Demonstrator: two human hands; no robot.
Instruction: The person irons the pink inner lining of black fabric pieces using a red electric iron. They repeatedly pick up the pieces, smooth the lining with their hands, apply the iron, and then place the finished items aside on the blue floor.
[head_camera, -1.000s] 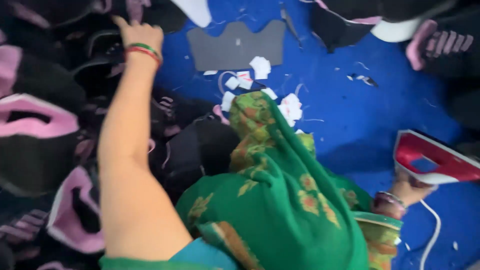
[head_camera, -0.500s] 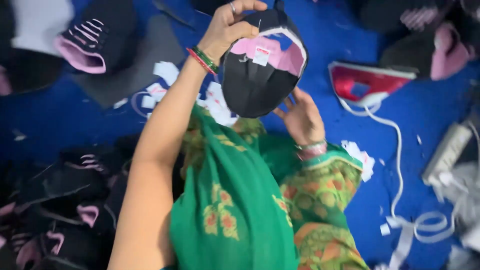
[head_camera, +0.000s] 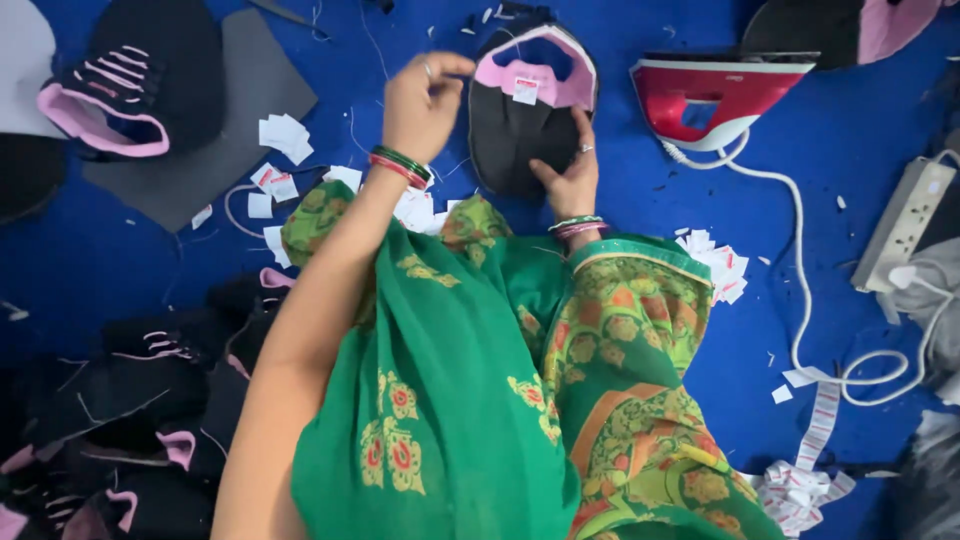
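Note:
A black shoe upper with pink lining (head_camera: 512, 125) lies flat on the blue floor cloth (head_camera: 700, 200) in front of my knees. My left hand (head_camera: 422, 105) reaches in from the left, and its fingertips pinch the upper's top left edge. My right hand (head_camera: 572, 178) rests on the upper's lower right edge, fingers pressed on it. A small white label (head_camera: 524, 90) sits on the pink lining. Green and red bangles ring both wrists. My green patterned garment (head_camera: 470, 400) fills the lower middle of the view.
A red and white iron (head_camera: 715, 95) stands just right of the upper, its white cord (head_camera: 800, 300) running to a power strip (head_camera: 905, 225). Another upper (head_camera: 130, 85) lies on a grey sheet (head_camera: 255, 105). Several black uppers (head_camera: 150, 400) are piled lower left. White labels (head_camera: 280, 135) are scattered about.
The shoe upper, lifted in my left hand before, now lies flat on the cloth. My right hand has moved onto its lower edge. The iron now stands just right of it.

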